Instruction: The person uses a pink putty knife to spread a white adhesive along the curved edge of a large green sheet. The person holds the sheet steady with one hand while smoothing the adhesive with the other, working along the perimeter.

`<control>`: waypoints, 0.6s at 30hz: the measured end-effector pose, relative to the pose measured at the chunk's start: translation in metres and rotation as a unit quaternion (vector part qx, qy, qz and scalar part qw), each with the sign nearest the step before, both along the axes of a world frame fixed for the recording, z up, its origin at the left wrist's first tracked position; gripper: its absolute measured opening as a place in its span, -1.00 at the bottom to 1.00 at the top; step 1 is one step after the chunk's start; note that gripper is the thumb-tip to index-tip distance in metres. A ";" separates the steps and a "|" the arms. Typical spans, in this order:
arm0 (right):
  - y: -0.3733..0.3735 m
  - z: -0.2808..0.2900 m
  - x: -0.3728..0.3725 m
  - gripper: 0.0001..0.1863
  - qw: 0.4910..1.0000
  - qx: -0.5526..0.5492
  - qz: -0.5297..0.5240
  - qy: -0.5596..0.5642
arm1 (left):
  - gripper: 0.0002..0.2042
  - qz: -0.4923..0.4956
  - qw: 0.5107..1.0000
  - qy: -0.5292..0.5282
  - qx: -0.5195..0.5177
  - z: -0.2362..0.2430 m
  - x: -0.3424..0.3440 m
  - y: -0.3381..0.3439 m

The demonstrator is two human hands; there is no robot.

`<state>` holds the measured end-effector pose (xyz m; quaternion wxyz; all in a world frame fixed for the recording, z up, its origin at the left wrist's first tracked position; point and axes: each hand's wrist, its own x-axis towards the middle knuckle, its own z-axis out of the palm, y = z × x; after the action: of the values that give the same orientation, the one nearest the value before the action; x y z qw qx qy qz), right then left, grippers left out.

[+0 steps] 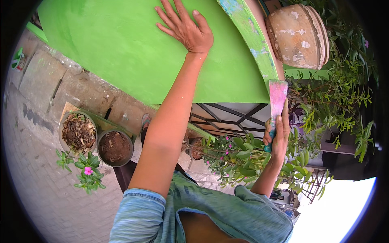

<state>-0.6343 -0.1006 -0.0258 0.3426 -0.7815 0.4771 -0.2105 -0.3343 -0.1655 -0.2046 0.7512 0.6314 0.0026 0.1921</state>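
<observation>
My left hand (188,30) is stretched out with fingers spread, its palm against the bright green wall (121,52). In my right hand (279,135) is a paint scraper (278,95), held by its teal handle with one finger laid along the blade. Pink paint stains cover the wide blade. Its front edge meets the end of the wall's curved ledge (257,44), where the green paint is worn and shows blue and pale patches. Whether the blade presses on the ledge or only overlaps it in view, I cannot tell.
A weathered clay pot (293,36) sits on the ledge, close to the scraper. Leafy plants (243,156) surround my right forearm. Two soil-filled pots (115,148) stand on the paving, near a pink-flowered plant (88,172). A dark metal grille (231,115) adjoins the wall.
</observation>
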 end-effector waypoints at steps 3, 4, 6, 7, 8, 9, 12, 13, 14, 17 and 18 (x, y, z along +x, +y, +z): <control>-0.003 -0.003 -0.012 -0.40 1.000 0.004 -0.002 -0.011 | -0.37 0.003 1.000 0.004 0.007 0.000 0.001 0.000; -0.003 -0.006 -0.014 -0.40 1.000 0.010 -0.007 -0.019 | -0.37 0.006 1.000 0.001 0.013 -0.002 0.001 -0.001; -0.003 -0.013 -0.014 -0.39 0.999 0.014 -0.011 -0.035 | -0.38 0.016 0.999 0.006 0.028 -0.003 -0.003 -0.003; -0.006 -0.016 -0.014 -0.39 0.999 0.014 -0.009 -0.044 | -0.38 0.029 0.999 0.011 0.036 -0.002 0.002 -0.004; -0.004 -0.019 -0.013 -0.38 0.999 0.016 -0.014 -0.048 | -0.39 0.041 0.998 0.015 0.045 -0.002 0.003 -0.004; -0.004 -0.022 -0.011 -0.37 0.998 0.017 -0.017 -0.055 | -0.39 0.046 0.998 0.014 0.048 -0.002 0.004 -0.005; -0.007 -0.029 -0.013 -0.37 0.997 0.021 -0.013 -0.069 | -0.40 0.062 0.996 0.009 0.057 -0.003 0.006 -0.007; -0.011 -0.029 -0.021 -0.37 0.998 0.016 0.000 -0.065 | -0.40 0.067 0.996 0.007 0.058 -0.004 0.006 -0.008; -0.012 -0.027 -0.025 -0.37 0.998 0.013 0.001 -0.068 | -0.40 0.073 0.996 0.004 0.060 -0.004 0.008 -0.009; -0.011 -0.028 -0.031 -0.38 0.997 0.020 -0.005 -0.075 | -0.41 0.069 0.996 0.019 0.057 -0.002 0.005 -0.010; -0.012 -0.030 -0.031 -0.38 0.997 0.020 -0.011 -0.073 | -0.41 0.072 0.996 0.011 0.057 -0.003 0.004 -0.010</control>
<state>-0.6649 -0.1123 -0.0558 0.3896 -0.7516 0.4635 -0.2617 -0.3303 -0.1754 -0.2072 0.6980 0.6736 0.0456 0.2388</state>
